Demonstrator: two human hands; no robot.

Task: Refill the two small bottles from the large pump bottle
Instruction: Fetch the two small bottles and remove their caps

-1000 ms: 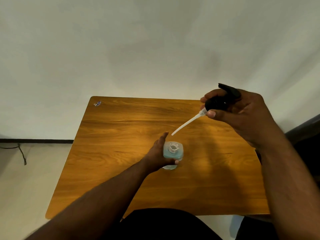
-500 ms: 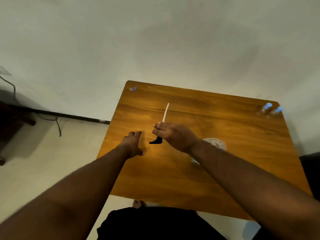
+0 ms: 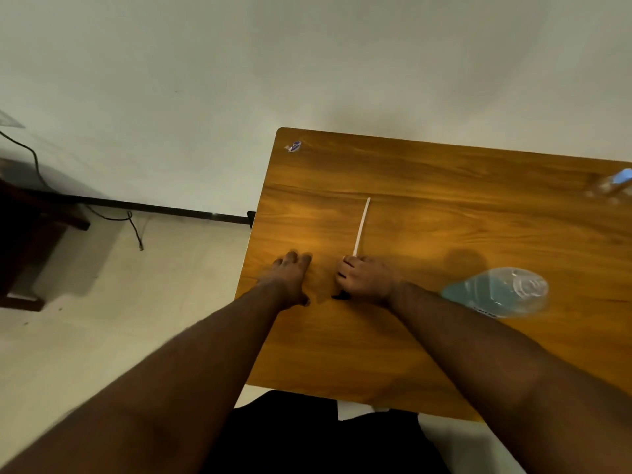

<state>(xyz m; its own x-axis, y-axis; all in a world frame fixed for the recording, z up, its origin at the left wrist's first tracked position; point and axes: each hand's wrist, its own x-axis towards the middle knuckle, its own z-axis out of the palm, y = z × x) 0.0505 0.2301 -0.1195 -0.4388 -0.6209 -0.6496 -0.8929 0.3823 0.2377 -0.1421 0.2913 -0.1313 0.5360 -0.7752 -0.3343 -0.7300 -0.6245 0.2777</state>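
The large clear bottle [image 3: 499,291] with blue liquid stands uncapped on the wooden table [image 3: 427,354], right of my hands. My right hand [image 3: 364,278] is closed over the black pump head [image 3: 341,296], pressing it down on the table near the left edge; its white dip tube [image 3: 361,226] lies flat, pointing away from me. My left hand [image 3: 290,277] rests flat on the table just left of it, holding nothing. Two small bottles with blue caps [image 3: 612,184] stand blurred at the far right edge of the table.
A small sticker [image 3: 294,146] sits at the table's far left corner. Left of the table is pale floor with a black cable [image 3: 135,230] and dark furniture [image 3: 30,241]. A plain wall rises behind.
My right hand carried the pump head from above the bottle to the table's left side and laid it down. My left hand let go of the large bottle and moved left. The view swung left.
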